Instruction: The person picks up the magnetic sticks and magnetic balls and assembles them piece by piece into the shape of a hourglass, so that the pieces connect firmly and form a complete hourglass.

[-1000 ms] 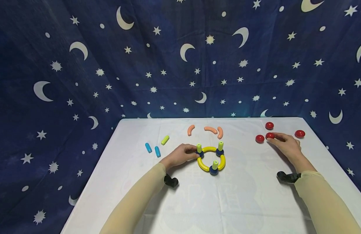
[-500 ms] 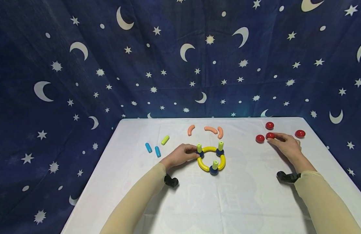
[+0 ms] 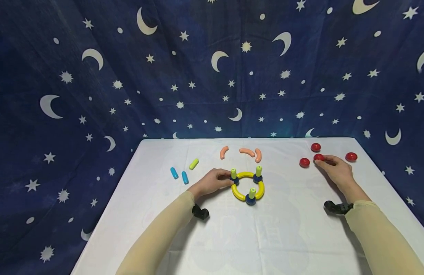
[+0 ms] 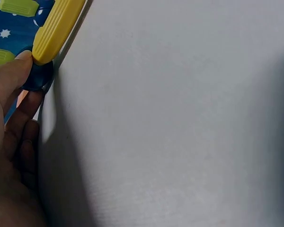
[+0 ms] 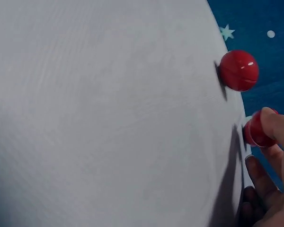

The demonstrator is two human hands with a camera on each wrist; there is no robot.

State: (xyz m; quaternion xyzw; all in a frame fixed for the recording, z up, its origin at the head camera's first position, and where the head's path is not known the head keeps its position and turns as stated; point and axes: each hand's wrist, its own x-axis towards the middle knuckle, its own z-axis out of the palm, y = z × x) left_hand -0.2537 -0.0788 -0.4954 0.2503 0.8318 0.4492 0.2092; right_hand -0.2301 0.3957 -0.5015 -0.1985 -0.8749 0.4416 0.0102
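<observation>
A yellow ring of curved pieces joins three dark blue bases with lime pegs in the middle of the white table. My left hand pinches the left blue base beside a yellow arc. My right hand pinches a red dome at the far right; in the right wrist view this red dome sits between thumb and finger. Another red dome lies just beyond it.
Three more red domes lie around my right hand. Three orange curved pieces lie behind the ring. Two blue pegs and a lime peg lie to the left. A starry blue cloth hangs behind.
My right hand has lifted the pinched red dome very slightly away from me. The left hand stays on the ring's base.
</observation>
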